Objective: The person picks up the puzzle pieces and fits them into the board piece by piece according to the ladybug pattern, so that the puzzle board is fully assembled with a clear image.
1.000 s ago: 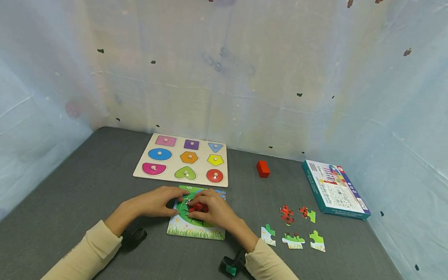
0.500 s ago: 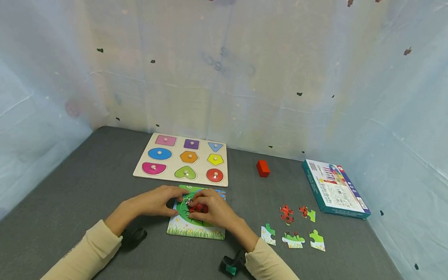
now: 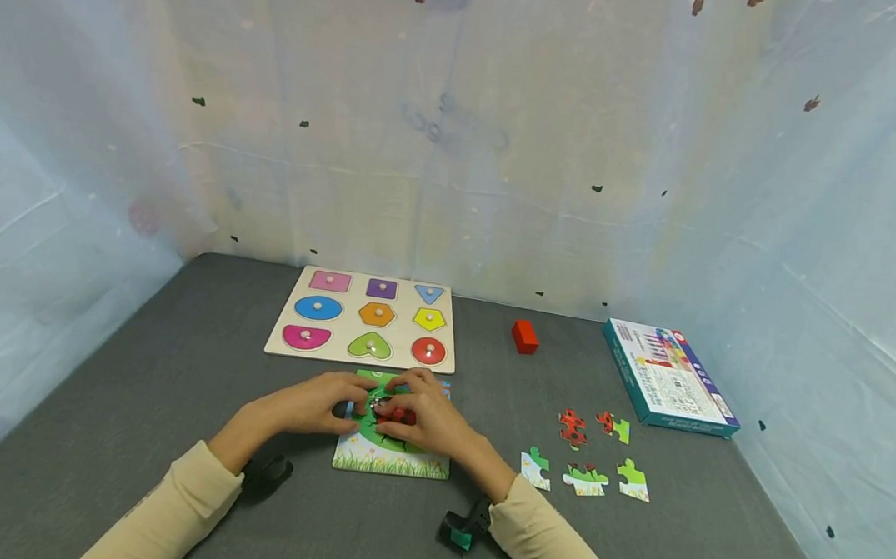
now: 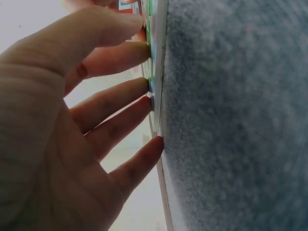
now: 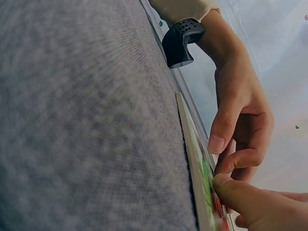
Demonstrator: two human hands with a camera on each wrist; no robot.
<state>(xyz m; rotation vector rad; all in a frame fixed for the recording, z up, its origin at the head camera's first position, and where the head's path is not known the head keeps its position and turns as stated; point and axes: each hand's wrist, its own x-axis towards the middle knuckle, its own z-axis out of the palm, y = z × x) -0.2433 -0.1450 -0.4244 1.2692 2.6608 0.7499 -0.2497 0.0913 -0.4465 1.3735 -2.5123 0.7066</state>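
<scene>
Puzzle board (image 3: 391,462) is lying flat on the counter (image 3: 347,525) — left hand (image 3: 311,404), grip relaxed, is touching its left side; right hand (image 3: 430,418) is arching over the ladybug (image 3: 399,416) — any grasp hidden.

There were two hands (image 3: 311,404), one picture puzzle (image 3: 391,460), five loose pieces (image 3: 572,427), one board (image 3: 403,331), nine knobbed shapes (image 3: 376,315), one block (image 3: 525,338), one box (image 3: 672,377).

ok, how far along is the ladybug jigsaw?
Partway, apparently. Done: some pieces seem laid, judging by a thin layer on the puzzle board; which ones is unclear. In hand: right hand at the red ladybug, left hand touching the board. Remaining: five loose jigsaw pieces, off to the right.
</scene>
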